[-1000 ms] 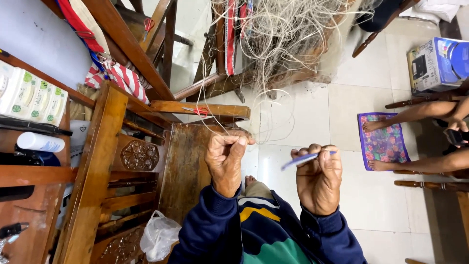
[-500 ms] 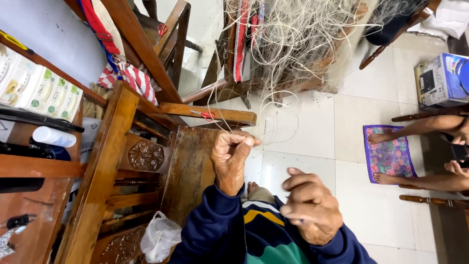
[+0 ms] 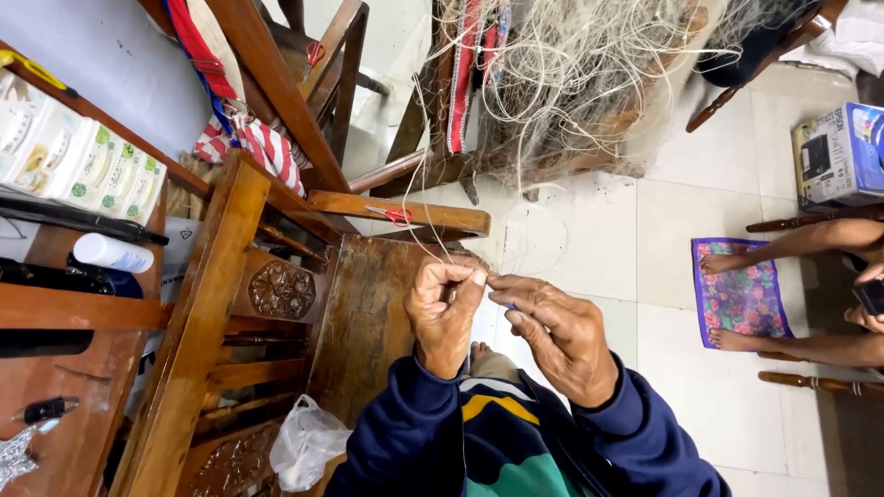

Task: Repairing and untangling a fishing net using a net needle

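Observation:
My left hand (image 3: 444,313) is closed, pinching thin white net strands (image 3: 425,198) that run up to a tangled heap of pale fishing net (image 3: 571,74) draped over a wooden chair. My right hand (image 3: 557,333) has come against the left, its fingertips touching the left fingers at the strands. A small blue tool (image 3: 509,306) shows only as a sliver under the right fingers. Both wrists wear dark blue sleeves.
A carved wooden chair (image 3: 276,294) stands at left with small red-handled scissors (image 3: 394,214) on its arm. Shelves with boxes (image 3: 83,166) are far left. A white plastic bag (image 3: 304,442) hangs below. Another person's bare feet rest on a floral mat (image 3: 737,294); a printer box (image 3: 843,156) sits right.
My right hand dropped low with the blue tool, then rose and moved left to meet the left hand at the strands. The left hand stayed pinching the net.

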